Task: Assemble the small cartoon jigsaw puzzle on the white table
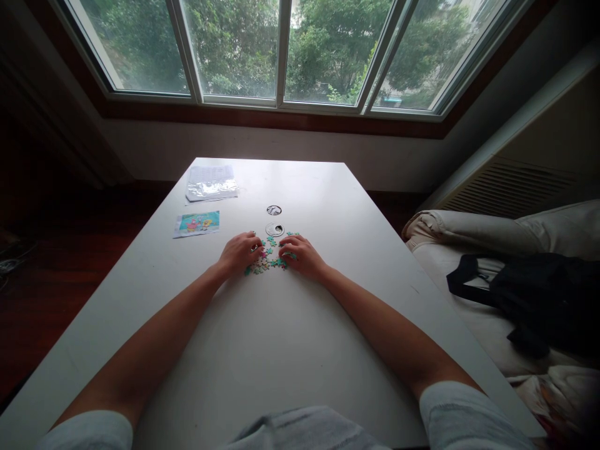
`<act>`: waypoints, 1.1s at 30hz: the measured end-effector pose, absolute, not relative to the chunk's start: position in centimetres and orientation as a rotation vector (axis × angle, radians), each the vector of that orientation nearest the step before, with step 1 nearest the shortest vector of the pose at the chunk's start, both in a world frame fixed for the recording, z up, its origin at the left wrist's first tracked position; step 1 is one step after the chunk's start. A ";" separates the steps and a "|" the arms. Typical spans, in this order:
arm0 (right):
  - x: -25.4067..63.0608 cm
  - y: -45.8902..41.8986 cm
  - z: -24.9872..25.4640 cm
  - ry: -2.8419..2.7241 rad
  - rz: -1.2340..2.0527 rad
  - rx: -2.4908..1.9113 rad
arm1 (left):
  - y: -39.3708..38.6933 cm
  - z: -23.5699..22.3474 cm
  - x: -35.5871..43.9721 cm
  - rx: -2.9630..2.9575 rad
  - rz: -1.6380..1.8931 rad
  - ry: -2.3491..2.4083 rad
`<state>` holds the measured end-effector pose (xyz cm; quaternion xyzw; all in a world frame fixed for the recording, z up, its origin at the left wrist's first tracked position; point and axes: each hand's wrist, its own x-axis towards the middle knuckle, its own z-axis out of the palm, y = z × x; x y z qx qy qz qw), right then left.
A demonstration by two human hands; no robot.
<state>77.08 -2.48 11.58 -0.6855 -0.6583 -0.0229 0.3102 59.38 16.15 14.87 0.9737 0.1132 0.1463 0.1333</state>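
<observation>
A small heap of loose jigsaw puzzle pieces (260, 267), mostly teal with some yellow and pink, lies spread on the white table (290, 337) between my hands. My left hand (240, 254) rests at the heap's left edge, fingers bent and a little apart, tips touching the pieces. From the other side, my right hand (304, 256) curves over more pieces, its fingers apart with teal bits showing between them. No piece is clearly lifted in either hand. Some pieces are hidden under the fingers.
Beyond the heap are two round badge-like discs (274, 229). A colourful picture card (197, 223) lies at the left, with a clear plastic bag holding paper (212, 182) behind it. On the right stands a pale sofa (450, 250) with a dark garment (539, 294).
</observation>
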 end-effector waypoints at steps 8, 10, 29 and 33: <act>76.5 -2.4 12.0 -1.815 -0.003 -1.754 | 15.8 14.6 59.4 2.786 0.476 0.460; 76.4 -2.4 12.1 -1.832 0.015 -1.749 | 15.8 14.6 59.4 2.806 0.488 0.462; 76.2 -2.0 12.2 -1.747 0.023 -1.620 | 15.6 14.3 59.5 2.742 0.437 0.426; 76.8 -2.3 12.1 -1.708 -0.259 -1.795 | 15.5 14.3 59.7 2.724 0.419 0.356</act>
